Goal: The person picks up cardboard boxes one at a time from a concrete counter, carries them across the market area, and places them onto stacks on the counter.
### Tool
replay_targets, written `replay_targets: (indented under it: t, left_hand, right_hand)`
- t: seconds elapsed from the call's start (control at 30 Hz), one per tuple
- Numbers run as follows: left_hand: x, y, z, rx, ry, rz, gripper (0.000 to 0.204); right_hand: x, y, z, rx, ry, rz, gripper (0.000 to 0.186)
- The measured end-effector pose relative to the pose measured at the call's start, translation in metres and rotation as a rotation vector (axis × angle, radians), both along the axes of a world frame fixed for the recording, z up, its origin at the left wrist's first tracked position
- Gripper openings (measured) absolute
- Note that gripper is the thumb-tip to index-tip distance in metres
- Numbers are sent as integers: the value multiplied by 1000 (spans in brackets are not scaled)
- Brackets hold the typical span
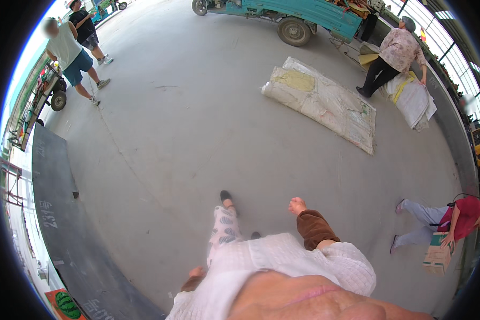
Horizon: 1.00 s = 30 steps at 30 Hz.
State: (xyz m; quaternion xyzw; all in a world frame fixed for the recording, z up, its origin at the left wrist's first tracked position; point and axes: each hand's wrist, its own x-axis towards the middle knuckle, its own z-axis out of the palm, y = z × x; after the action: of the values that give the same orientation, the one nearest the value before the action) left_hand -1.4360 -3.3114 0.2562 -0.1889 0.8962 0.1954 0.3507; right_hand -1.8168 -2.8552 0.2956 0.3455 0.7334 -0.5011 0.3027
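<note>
My right hand point(297, 206) hangs out ahead of my body over the grey concrete floor, below a brown cuff point(316, 226). Its fingers look loosely curled, and nothing shows in them. Low by my left side, a small part of my left hand point(196, 272) appears beside its brown cuff; my white top hides much of it and its fingers are unclear. Neither hand touches any object in view. Below me are my patterned trouser leg point(226, 229) and a dark shoe point(225, 195), set forward on the floor.
Ahead right lies a flattened pale woven sheet point(330, 101). Beyond it, a person bends over folded sacks point(410, 98) near a teal cargo tricycle point(266, 8). At right, another person holds a cardboard box point(437, 256). Two people stand far left near a cart point(34, 104). A dark low wall point(58, 176) runs left.
</note>
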Motion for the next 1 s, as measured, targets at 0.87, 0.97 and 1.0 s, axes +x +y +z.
replay_targets:
  t: [0.87,0.97,1.0]
  left_hand:
    - [-967,-194,6,663,244,829,29]
    - [-920,-223,-62,666,174,761,7]
    - [-916,-221,-58,778,138,1000,4]
  right_hand:
    - [-580,-121,-13,-17,-240,57,13]
    - [-722,-158,-26,-107,-106,120,29]
    - [-766,-164,-39,-50,-20,207,32]
